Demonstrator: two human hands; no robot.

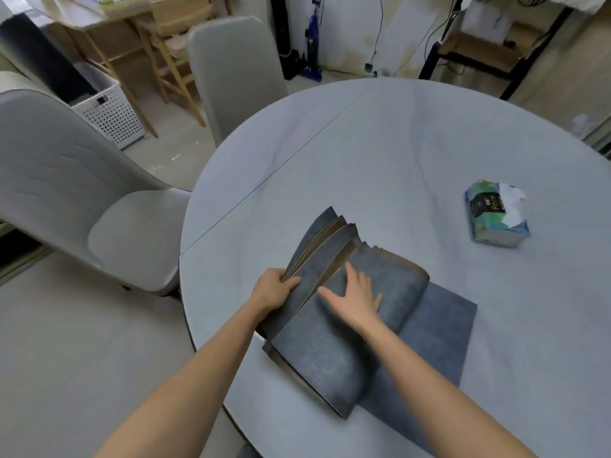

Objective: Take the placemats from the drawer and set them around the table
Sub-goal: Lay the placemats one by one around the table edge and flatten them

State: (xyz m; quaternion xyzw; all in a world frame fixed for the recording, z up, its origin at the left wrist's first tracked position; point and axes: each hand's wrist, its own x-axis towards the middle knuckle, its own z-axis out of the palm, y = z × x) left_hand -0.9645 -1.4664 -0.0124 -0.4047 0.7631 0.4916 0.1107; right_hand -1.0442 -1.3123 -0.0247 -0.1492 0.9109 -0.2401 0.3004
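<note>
Two grey chairs (109, 206) stand at the left of the round tabletop (413, 153) I see below me. Near its front edge lies a fanned stack of blue placemats (330, 352), one spread flat underneath, with a tissue pack (496, 216) well apart. My left hand (272, 287) grips the lifted mats' edges; my right hand (357, 292) rests flat, fingers straight, on the stack.

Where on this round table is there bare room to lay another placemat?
Bare tabletop runs along the far rim, between the seam line and the tissue pack, and along the right edge past that pack. The near edge is crowded: the left hand grips the stack of placemats, the right hand lies on it, and one placemat lies flat beside.
</note>
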